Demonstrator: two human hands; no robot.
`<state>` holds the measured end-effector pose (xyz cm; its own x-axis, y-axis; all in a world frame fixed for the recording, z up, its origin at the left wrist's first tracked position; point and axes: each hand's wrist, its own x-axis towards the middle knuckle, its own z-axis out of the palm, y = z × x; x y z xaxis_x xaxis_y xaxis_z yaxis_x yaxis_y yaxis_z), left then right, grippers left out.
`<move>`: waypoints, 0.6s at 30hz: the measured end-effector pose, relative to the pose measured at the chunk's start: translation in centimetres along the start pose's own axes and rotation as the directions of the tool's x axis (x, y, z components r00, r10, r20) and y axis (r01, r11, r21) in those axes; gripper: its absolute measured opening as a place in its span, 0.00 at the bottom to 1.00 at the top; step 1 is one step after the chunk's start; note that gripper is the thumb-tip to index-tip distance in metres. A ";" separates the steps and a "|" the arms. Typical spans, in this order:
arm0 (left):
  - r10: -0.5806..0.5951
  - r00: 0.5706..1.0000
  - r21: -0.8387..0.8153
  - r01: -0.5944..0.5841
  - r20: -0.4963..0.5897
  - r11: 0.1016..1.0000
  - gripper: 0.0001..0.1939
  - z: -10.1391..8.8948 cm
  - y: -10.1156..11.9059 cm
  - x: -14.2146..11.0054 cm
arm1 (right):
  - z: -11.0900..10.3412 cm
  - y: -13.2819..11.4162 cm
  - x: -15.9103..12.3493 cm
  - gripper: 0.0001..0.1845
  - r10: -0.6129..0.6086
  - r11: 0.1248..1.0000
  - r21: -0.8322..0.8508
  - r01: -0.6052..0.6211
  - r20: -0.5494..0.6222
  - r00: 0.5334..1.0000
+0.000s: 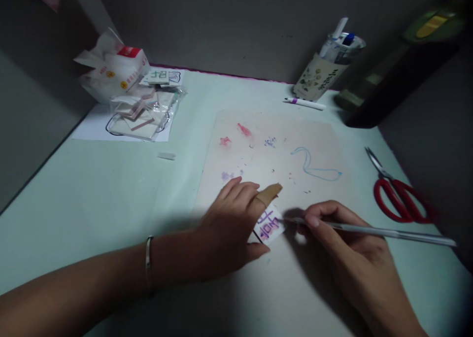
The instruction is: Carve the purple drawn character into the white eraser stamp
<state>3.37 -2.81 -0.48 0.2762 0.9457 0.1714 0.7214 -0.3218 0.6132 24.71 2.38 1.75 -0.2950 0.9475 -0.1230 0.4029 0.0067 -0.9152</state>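
My left hand lies on a stained pale work sheet, fingers pressed together around a small white block marked with purple and pink lines; its index finger wears a tan bandage. My right hand is closed in a pen grip on a thin grey tool, whose tip touches the block's right edge. A thin bracelet circles my left wrist.
Red-handled scissors lie at the right. A cup of pens and a loose marker sit at the back. A clear bag of small blocks and a tissue pack rest on paper at back left.
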 end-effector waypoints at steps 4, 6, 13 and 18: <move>0.085 0.996 0.043 -0.085 0.011 0.995 0.46 -1.5 -1.4 0.0 | 0.2 -0.1 0.0 0.14 0.105 0.947 0.292 -0.134 0.111 0.988; 0.086 0.996 0.052 -0.086 0.010 0.995 0.46 -2.4 -1.9 0.0 | 0.2 -0.3 0.0 0.14 0.123 0.927 0.343 -0.152 0.107 0.987; -0.046 0.997 0.131 0.054 -0.068 0.990 0.66 -1.5 -1.0 0.1 | 0.0 -0.2 -0.3 0.13 0.146 0.974 0.169 -0.149 0.030 0.989; -0.004 0.994 0.142 0.020 -0.114 0.990 0.59 0.3 -0.3 0.2 | 0.2 0.0 -0.4 0.12 0.068 0.994 0.089 -0.067 -0.001 0.998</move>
<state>3.38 -2.58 -0.92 0.1996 0.9459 0.2556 0.8097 -0.3061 0.5006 24.65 1.89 1.73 -0.2658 0.9462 -0.1842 0.3435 -0.0856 -0.9353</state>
